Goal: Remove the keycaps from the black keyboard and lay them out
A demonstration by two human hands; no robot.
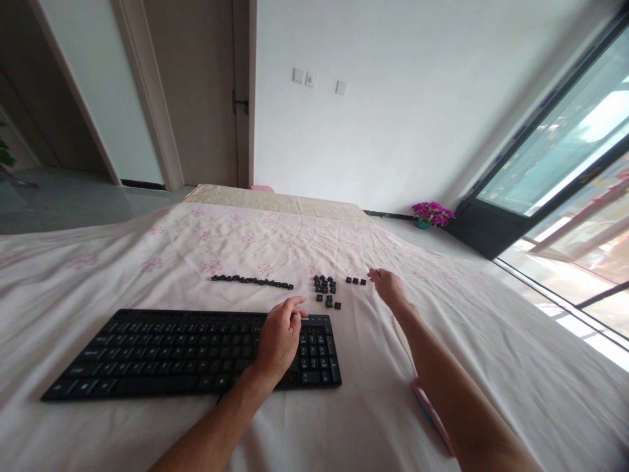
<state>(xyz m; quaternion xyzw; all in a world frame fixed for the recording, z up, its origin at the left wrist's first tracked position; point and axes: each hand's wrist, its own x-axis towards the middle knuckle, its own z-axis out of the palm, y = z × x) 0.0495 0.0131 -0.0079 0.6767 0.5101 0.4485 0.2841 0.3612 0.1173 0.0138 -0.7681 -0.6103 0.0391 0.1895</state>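
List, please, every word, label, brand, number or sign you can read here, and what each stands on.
No text reads clearly enough to quote.
Black keyboard: pale brand-like mark above the number pad, too small to read.
Its key legends: pale, too small and blurred.
Loose black keycaps: any markings are too small to read.
Wall plates: nothing legible.

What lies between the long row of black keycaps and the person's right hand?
In the head view, a cluster of loose black keycaps, then a short row of three keycaps nearest the right hand.
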